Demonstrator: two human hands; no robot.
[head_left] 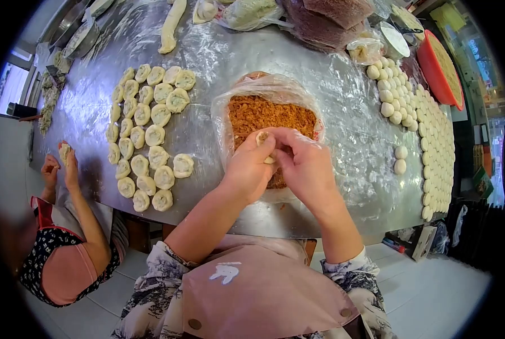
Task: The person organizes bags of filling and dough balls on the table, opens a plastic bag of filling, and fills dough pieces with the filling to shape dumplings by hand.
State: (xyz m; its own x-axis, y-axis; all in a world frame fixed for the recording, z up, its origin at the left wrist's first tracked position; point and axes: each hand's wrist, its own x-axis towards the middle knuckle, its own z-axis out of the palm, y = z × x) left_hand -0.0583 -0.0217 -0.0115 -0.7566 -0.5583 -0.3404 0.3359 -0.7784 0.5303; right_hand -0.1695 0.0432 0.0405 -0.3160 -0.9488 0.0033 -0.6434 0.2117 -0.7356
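Observation:
Both my hands meet over a plastic-lined container (221,113) of crumbly orange-brown filling (275,116). My left hand (246,166) is closed around a small piece of pale dough (262,137), with a bit of brown filling showing at its top. On the other side, the fingers of my right hand (306,164) are bent and pinch at the same dough. Part of the dough is hidden behind my fingers and thumbs.
Several flattened dough pieces (142,114) lie in rows at left. Dough balls (385,85) and rows of small rounds (436,152) sit at right, near a red basin (441,70). Bags of filling (326,25) stand at the back. At far left, another person's hands (60,166) hold dough.

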